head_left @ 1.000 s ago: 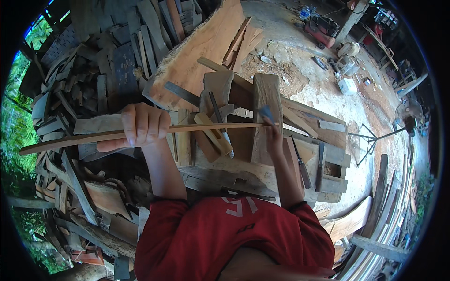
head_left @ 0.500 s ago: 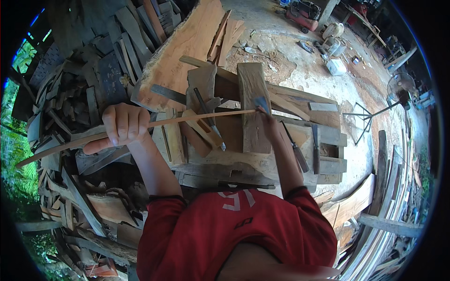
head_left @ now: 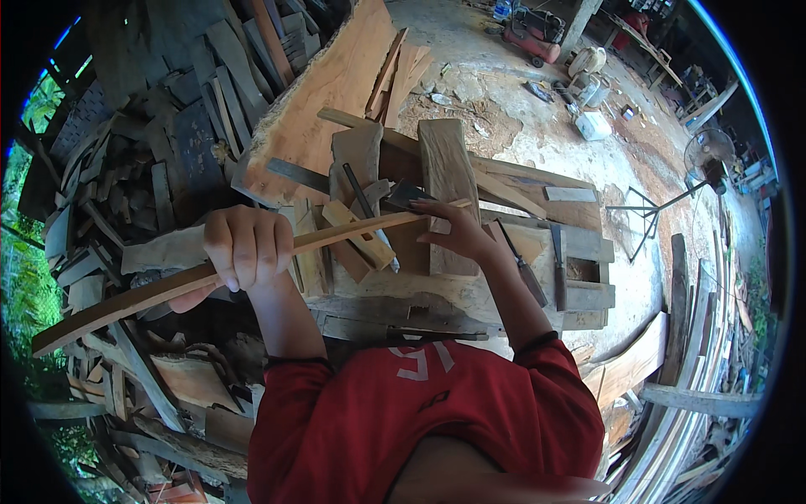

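The long thin wooden strip [head_left: 252, 265], running from lower left to frame centre, looks light, stiff yet slightly springy, so the left hand [head_left: 243, 248] grips it mid-length while the right hand's [head_left: 457, 231] fingers pinch its far end.

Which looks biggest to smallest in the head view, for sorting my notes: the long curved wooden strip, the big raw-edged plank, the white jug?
1. big raw-edged plank, broadest.
2. long curved wooden strip, longer but thin; its nearness to the camera makes ranks 1 and 2 unsure.
3. white jug, smallest, though farthest away.
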`<state>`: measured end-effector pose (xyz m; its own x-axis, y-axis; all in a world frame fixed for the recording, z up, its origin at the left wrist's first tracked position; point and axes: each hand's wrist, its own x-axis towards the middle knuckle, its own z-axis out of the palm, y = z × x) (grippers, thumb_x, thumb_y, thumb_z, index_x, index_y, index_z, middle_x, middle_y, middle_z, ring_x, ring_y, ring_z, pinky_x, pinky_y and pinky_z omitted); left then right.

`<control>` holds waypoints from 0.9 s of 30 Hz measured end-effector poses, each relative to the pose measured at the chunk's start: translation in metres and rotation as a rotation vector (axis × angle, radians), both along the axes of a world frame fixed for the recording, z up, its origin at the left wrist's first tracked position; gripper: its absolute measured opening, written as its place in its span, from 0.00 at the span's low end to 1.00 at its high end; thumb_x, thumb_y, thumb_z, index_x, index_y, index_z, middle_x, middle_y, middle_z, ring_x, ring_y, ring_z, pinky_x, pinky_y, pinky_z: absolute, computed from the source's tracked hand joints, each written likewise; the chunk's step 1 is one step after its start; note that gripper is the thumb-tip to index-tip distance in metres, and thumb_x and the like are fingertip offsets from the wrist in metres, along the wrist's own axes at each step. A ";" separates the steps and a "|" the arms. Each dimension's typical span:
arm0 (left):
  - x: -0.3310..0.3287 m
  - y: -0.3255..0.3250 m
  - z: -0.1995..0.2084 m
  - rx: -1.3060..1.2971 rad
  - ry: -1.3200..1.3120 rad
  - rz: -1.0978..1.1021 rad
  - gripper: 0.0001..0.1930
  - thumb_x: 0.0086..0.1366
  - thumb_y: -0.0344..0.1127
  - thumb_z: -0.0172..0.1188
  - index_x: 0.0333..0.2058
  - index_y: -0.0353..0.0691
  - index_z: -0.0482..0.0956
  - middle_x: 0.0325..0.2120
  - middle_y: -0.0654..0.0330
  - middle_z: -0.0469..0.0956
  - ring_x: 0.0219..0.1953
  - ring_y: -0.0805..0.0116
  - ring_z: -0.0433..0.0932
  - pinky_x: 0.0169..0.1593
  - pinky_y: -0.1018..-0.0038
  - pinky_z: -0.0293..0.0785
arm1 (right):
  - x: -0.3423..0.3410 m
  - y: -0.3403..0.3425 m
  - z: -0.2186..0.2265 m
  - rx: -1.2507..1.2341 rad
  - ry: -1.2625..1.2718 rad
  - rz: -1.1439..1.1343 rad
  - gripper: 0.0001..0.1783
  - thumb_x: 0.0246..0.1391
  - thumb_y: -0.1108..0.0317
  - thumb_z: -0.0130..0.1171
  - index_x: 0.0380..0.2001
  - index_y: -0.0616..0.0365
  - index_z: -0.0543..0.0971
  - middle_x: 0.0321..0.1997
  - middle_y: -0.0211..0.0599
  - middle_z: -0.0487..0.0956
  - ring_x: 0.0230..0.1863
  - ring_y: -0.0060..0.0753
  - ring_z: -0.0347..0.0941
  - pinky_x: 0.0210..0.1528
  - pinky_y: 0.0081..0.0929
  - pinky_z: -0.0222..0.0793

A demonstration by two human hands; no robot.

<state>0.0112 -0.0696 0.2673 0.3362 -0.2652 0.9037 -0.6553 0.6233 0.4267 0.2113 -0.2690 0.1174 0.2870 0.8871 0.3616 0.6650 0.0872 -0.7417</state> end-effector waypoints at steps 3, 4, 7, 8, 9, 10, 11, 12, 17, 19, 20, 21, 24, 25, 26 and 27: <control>0.017 -0.006 0.010 0.053 -0.106 0.142 0.28 0.50 0.66 0.55 0.16 0.44 0.67 0.07 0.70 0.66 0.09 0.80 0.64 0.16 0.83 0.57 | 0.008 0.005 -0.010 -0.020 0.038 -0.063 0.20 0.42 0.71 0.59 0.44 0.57 0.74 0.45 0.40 0.75 0.45 0.41 0.72 0.46 0.32 0.66; 0.017 -0.006 0.009 0.055 -0.110 0.137 0.28 0.50 0.66 0.55 0.16 0.44 0.67 0.07 0.70 0.66 0.09 0.80 0.64 0.16 0.83 0.57 | 0.007 0.006 -0.010 -0.017 0.035 -0.068 0.20 0.42 0.71 0.59 0.44 0.57 0.74 0.45 0.40 0.75 0.45 0.41 0.72 0.46 0.32 0.66; 0.025 -0.005 -0.005 -0.253 -0.058 0.702 0.44 0.45 0.80 0.32 0.28 0.38 0.70 0.12 0.64 0.65 0.14 0.71 0.64 0.25 0.73 0.64 | 0.000 0.010 -0.013 0.096 -0.264 -0.227 0.18 0.42 0.72 0.59 0.41 0.57 0.75 0.44 0.39 0.75 0.43 0.41 0.72 0.45 0.33 0.67; 0.030 -0.011 -0.010 -0.251 -0.064 0.703 0.44 0.45 0.80 0.32 0.28 0.38 0.70 0.12 0.64 0.65 0.14 0.71 0.64 0.25 0.73 0.64 | -0.007 0.009 -0.015 0.152 -0.298 -0.325 0.17 0.42 0.73 0.58 0.40 0.57 0.76 0.43 0.38 0.76 0.42 0.40 0.73 0.44 0.33 0.67; 0.035 -0.017 -0.014 -0.510 0.011 0.927 0.45 0.44 0.81 0.32 0.29 0.37 0.69 0.14 0.62 0.66 0.16 0.69 0.65 0.27 0.73 0.65 | -0.012 0.010 -0.017 0.210 -0.331 -0.422 0.16 0.43 0.73 0.58 0.39 0.57 0.76 0.43 0.37 0.76 0.41 0.40 0.73 0.43 0.33 0.67; 0.041 -0.022 -0.022 -0.773 0.096 1.137 0.46 0.44 0.81 0.32 0.30 0.36 0.69 0.16 0.60 0.67 0.19 0.68 0.66 0.28 0.72 0.65 | -0.013 0.012 -0.020 0.214 -0.332 -0.427 0.16 0.43 0.73 0.58 0.39 0.57 0.76 0.43 0.37 0.76 0.41 0.40 0.73 0.43 0.33 0.67; 0.047 -0.026 -0.034 -0.847 0.150 1.167 0.47 0.43 0.81 0.33 0.34 0.35 0.67 0.19 0.59 0.68 0.23 0.66 0.66 0.31 0.70 0.66 | -0.014 0.013 -0.022 0.267 -0.336 -0.476 0.15 0.43 0.73 0.59 0.39 0.57 0.76 0.41 0.37 0.77 0.41 0.40 0.73 0.43 0.33 0.68; 0.059 -0.039 -0.039 -0.844 0.156 1.157 0.47 0.43 0.81 0.33 0.34 0.35 0.67 0.19 0.59 0.68 0.23 0.66 0.66 0.31 0.70 0.66 | -0.012 0.013 -0.027 0.314 -0.338 -0.530 0.15 0.44 0.72 0.59 0.39 0.57 0.77 0.39 0.37 0.77 0.40 0.39 0.74 0.43 0.32 0.68; 0.060 -0.054 -0.083 -0.579 0.405 0.995 0.31 0.52 0.70 0.46 0.20 0.43 0.60 0.11 0.68 0.56 0.12 0.76 0.54 0.21 0.79 0.54 | -0.016 0.009 -0.030 0.287 -0.363 -0.446 0.18 0.42 0.73 0.59 0.41 0.57 0.76 0.48 0.39 0.73 0.48 0.41 0.70 0.48 0.32 0.65; 0.059 -0.057 -0.073 -0.590 0.364 0.978 0.29 0.54 0.66 0.47 0.18 0.45 0.56 0.10 0.70 0.53 0.11 0.78 0.50 0.20 0.80 0.49 | -0.016 0.007 -0.023 0.289 -0.427 -0.406 0.19 0.41 0.74 0.58 0.42 0.58 0.76 0.52 0.40 0.71 0.52 0.40 0.67 0.50 0.32 0.64; 0.059 -0.059 -0.067 -0.602 0.317 0.964 0.28 0.56 0.63 0.48 0.16 0.47 0.53 0.09 0.71 0.50 0.10 0.80 0.47 0.19 0.81 0.44 | -0.016 0.009 -0.016 0.335 -0.386 -0.387 0.19 0.42 0.73 0.57 0.43 0.58 0.75 0.54 0.40 0.68 0.54 0.40 0.65 0.53 0.34 0.61; 0.060 -0.060 -0.061 -0.597 0.325 0.956 0.28 0.56 0.63 0.48 0.16 0.47 0.53 0.09 0.71 0.50 0.10 0.80 0.47 0.19 0.81 0.44 | -0.017 0.010 -0.010 0.382 -0.344 -0.376 0.19 0.44 0.73 0.56 0.43 0.59 0.74 0.56 0.41 0.66 0.57 0.40 0.63 0.55 0.36 0.59; 0.062 -0.061 -0.054 -0.526 0.193 0.876 0.26 0.59 0.60 0.47 0.16 0.47 0.53 0.08 0.71 0.51 0.10 0.80 0.47 0.18 0.80 0.43 | -0.023 0.019 0.001 0.323 0.120 -0.216 0.19 0.47 0.73 0.53 0.46 0.58 0.73 0.58 0.40 0.65 0.58 0.41 0.61 0.58 0.39 0.54; 0.061 -0.060 -0.056 -0.492 0.199 0.881 0.25 0.60 0.59 0.46 0.16 0.47 0.53 0.08 0.71 0.50 0.10 0.80 0.47 0.19 0.80 0.43 | -0.026 0.020 0.007 0.324 0.122 -0.217 0.19 0.47 0.73 0.53 0.46 0.58 0.73 0.58 0.40 0.65 0.58 0.41 0.61 0.58 0.39 0.54; 0.060 -0.060 -0.058 -0.458 0.204 0.886 0.25 0.61 0.57 0.46 0.16 0.47 0.53 0.08 0.71 0.50 0.10 0.80 0.46 0.19 0.80 0.43 | -0.030 0.020 0.015 0.295 0.115 -0.160 0.19 0.48 0.73 0.52 0.47 0.59 0.72 0.58 0.40 0.65 0.59 0.40 0.61 0.58 0.38 0.54; 0.059 -0.061 -0.060 -0.456 0.205 0.890 0.25 0.61 0.57 0.46 0.16 0.47 0.53 0.08 0.71 0.50 0.10 0.80 0.46 0.19 0.80 0.43 | -0.036 0.022 0.019 0.265 0.109 -0.098 0.19 0.49 0.74 0.50 0.47 0.59 0.71 0.58 0.39 0.65 0.59 0.40 0.60 0.58 0.37 0.54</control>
<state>0.0702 -0.1305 0.2076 0.4027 0.5111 0.7593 -0.9012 0.0764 0.4265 0.1755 -0.2475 0.1367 0.4168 0.7319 0.5391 0.5974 0.2264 -0.7693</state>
